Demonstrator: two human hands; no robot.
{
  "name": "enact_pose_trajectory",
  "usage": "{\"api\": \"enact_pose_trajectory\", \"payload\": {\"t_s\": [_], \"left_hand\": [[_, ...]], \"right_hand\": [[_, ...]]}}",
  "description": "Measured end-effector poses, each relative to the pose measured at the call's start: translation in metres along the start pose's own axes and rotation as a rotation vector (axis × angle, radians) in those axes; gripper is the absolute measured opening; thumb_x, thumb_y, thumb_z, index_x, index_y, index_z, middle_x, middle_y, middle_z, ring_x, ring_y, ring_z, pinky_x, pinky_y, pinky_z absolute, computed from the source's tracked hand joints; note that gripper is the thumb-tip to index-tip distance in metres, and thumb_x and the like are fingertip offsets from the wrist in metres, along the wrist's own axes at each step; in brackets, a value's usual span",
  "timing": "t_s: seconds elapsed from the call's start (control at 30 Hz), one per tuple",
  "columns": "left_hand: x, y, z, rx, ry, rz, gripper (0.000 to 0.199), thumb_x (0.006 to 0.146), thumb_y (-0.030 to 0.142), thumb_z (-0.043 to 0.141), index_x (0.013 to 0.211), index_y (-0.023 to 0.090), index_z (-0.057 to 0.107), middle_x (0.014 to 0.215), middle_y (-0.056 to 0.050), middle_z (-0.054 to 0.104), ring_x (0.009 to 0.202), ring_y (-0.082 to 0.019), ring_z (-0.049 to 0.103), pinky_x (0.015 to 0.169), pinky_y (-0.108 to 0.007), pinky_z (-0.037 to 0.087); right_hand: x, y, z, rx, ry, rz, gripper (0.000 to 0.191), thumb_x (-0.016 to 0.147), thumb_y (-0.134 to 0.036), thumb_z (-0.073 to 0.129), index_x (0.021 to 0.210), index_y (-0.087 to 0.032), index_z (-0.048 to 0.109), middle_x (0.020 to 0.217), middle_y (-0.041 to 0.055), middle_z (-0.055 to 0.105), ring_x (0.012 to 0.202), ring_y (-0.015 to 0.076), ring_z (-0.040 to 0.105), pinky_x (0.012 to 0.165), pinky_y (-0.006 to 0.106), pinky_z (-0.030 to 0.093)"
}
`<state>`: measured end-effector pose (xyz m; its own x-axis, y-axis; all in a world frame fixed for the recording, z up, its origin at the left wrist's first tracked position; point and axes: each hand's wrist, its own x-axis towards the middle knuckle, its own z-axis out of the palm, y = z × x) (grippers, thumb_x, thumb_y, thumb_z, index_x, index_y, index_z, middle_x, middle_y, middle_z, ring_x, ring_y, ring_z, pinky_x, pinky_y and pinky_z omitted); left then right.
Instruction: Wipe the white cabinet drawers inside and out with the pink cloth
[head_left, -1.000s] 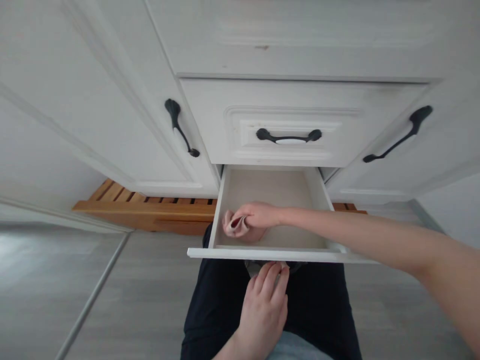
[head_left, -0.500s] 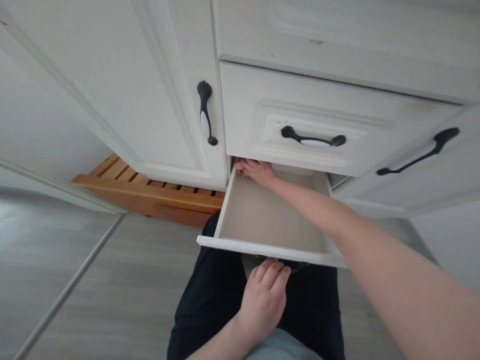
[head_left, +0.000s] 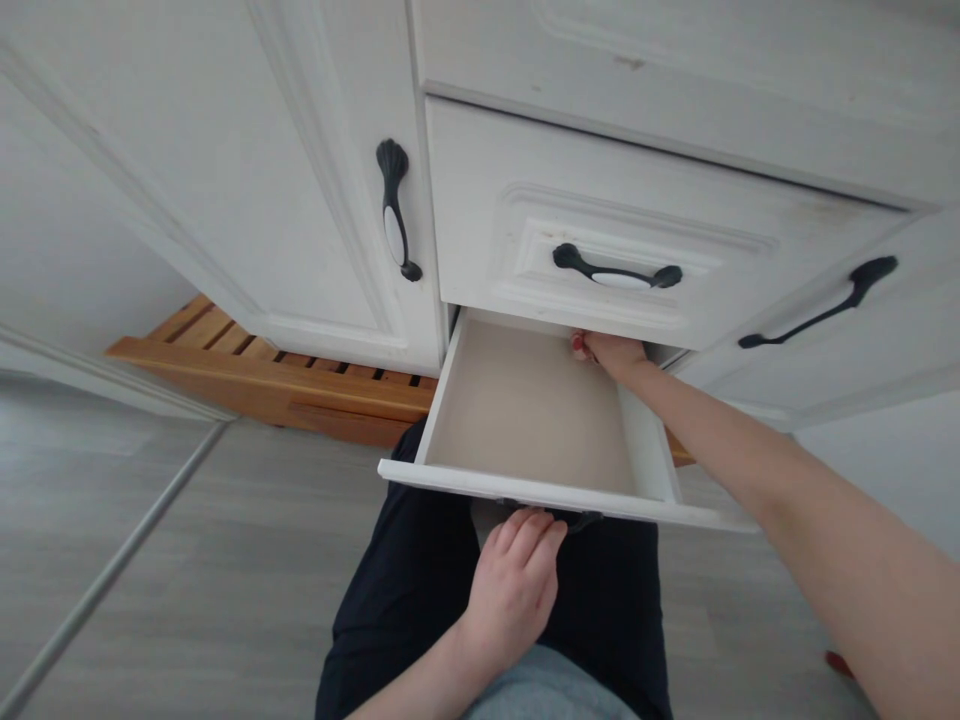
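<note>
Right hand (head_left: 616,354): deep at the back of the open drawer (head_left: 529,410), fingers folded around a cloth!
Cloth (head_left: 579,346): right there at those fingertips, mostly hidden, a reddish bit peeking out on their left.
Left hand (head_left: 516,575): down in front, fingers curled narrow on the dark handle (head_left: 587,521).
Open drawer: its pale bottom spreads between the right fingers and the left.
Upper drawer (head_left: 480,240): closed, just above the right fingers.
Wooden slats (head_left: 337,390): low, well left of the right fingers.
</note>
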<state>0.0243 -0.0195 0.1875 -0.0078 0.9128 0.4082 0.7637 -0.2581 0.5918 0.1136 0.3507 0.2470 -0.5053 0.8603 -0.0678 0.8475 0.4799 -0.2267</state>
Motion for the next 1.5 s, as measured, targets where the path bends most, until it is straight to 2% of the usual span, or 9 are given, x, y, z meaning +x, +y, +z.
{"api": "enact_pose_trajectory", "payload": {"t_s": [0.17,0.4,0.67,0.8,1.03,1.17,1.27,1.37,1.5], "left_hand": [[0.001,0.0,0.001,0.013,0.021,-0.017,0.039,0.094,0.009,0.049,0.13,0.02,0.06,0.123,-0.006,0.069,0.119,-0.024,0.061,0.102,-0.041,0.056],[0.0,0.004,-0.003,0.037,0.045,-0.029,0.033,0.096,0.011,0.049,0.125,0.022,0.061,0.118,-0.005,0.07,0.115,-0.023,0.064,0.1,-0.039,0.057],[-0.002,0.006,-0.009,0.042,-0.056,-0.04,0.039,0.097,0.013,0.049,0.134,0.021,0.057,0.127,-0.006,0.068,0.121,-0.024,0.061,0.104,-0.041,0.056],[-0.003,0.008,-0.012,0.038,-0.101,-0.034,0.043,0.096,0.013,0.049,0.138,0.02,0.054,0.13,-0.007,0.067,0.123,-0.024,0.061,0.105,-0.041,0.056],[0.002,0.011,-0.013,0.042,-0.086,-0.017,0.043,0.094,0.012,0.049,0.136,0.019,0.056,0.127,-0.007,0.068,0.119,-0.024,0.063,0.101,-0.04,0.058],[0.003,0.008,-0.009,0.101,-0.052,0.016,0.04,0.094,0.013,0.048,0.132,0.02,0.059,0.121,-0.006,0.069,0.113,-0.023,0.064,0.096,-0.039,0.059],[0.0,0.005,-0.005,0.144,-0.011,0.045,0.04,0.095,0.013,0.047,0.132,0.02,0.061,0.119,-0.006,0.07,0.111,-0.023,0.064,0.095,-0.039,0.057],[-0.002,0.004,-0.002,0.172,0.008,0.064,0.041,0.095,0.013,0.047,0.133,0.019,0.061,0.12,-0.006,0.069,0.113,-0.024,0.062,0.096,-0.038,0.055],[0.0,0.007,-0.001,0.185,0.024,0.056,0.041,0.096,0.013,0.046,0.135,0.018,0.059,0.119,-0.008,0.068,0.113,-0.024,0.062,0.095,-0.038,0.055]], "right_hand": [[-0.009,0.028,-0.011,-0.058,0.014,0.09,0.039,0.099,-0.025,0.037,0.093,-0.014,0.074,0.075,0.0094,0.073,0.065,0.0184,0.063,0.067,0.03,0.048],[-0.023,0.019,-0.019,-0.245,-0.042,0.037,0.027,0.09,-0.018,0.051,0.1,-0.013,0.076,0.091,0.0135,0.075,0.079,0.0238,0.066,0.07,0.033,0.046],[-0.089,0.021,-0.036,-0.427,-0.146,-0.119,0.02,0.082,-0.013,0.058,0.091,-0.014,0.076,0.119,0.0173,0.068,0.114,0.029,0.058,0.093,0.036,0.044],[-0.132,0.015,-0.042,-0.44,-0.281,-0.192,0.023,0.08,-0.01,0.057,0.087,-0.02,0.076,0.114,0.0117,0.069,0.109,0.0255,0.059,0.098,0.038,0.044],[-0.191,0.011,-0.057,-0.148,-0.502,-0.219,0.041,0.074,-0.005,0.049,0.086,-0.032,0.078,0.118,0.005,0.07,0.112,0.025,0.061,0.097,0.039,0.047],[-0.17,0.012,-0.067,0.061,-0.552,-0.179,0.038,0.075,-0.006,0.047,0.088,-0.026,0.076,0.105,0.0057,0.07,0.099,0.0201,0.065,0.091,0.031,0.048],[-0.138,0.004,-0.064,0.064,-0.281,-0.038,0.031,0.085,-0.012,0.047,0.099,-0.02,0.073,0.101,0.0093,0.066,0.101,0.022,0.064,0.089,0.03,0.048],[-0.112,-0.014,-0.045,-0.157,0.003,0.057,0.034,0.093,-0.019,0.046,0.118,-0.017,0.068,0.114,0.0158,0.062,0.109,0.0285,0.06,0.087,0.034,0.049],[-0.087,-0.032,-0.004,-0.33,-0.018,0.047,0.037,0.097,-0.016,0.038,0.122,-0.013,0.065,0.125,0.0239,0.058,0.113,0.035,0.059,0.078,0.039,0.052]]}}
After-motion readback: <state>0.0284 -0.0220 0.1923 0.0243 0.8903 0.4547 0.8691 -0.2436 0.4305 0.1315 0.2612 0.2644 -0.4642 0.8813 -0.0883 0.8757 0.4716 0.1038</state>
